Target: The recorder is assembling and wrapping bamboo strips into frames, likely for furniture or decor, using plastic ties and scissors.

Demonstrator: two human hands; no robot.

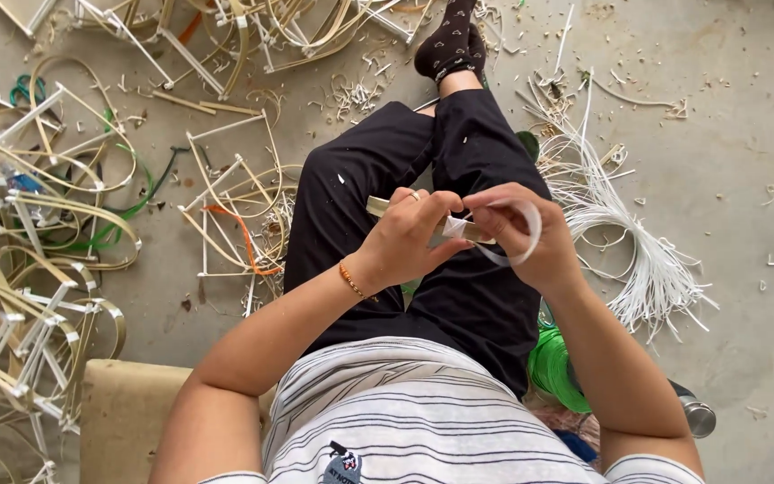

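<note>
My left hand [408,237] grips a flat pale bamboo strip [382,207] held across my lap, with a ring on one finger and an orange bracelet at the wrist. My right hand [520,235] pinches a white tape band [528,242] that loops around from the strip where both hands meet. A small white wrap sits on the strip between my thumbs. I sit on a low tan seat [123,412], in black trousers with my legs crossed.
Bent bamboo frames with white joints [42,206] lie piled at the left and along the top. A bundle of white strands [620,242] lies on the concrete floor at the right. A green spool [555,367] and a metal bottle [697,415] sit by my right hip.
</note>
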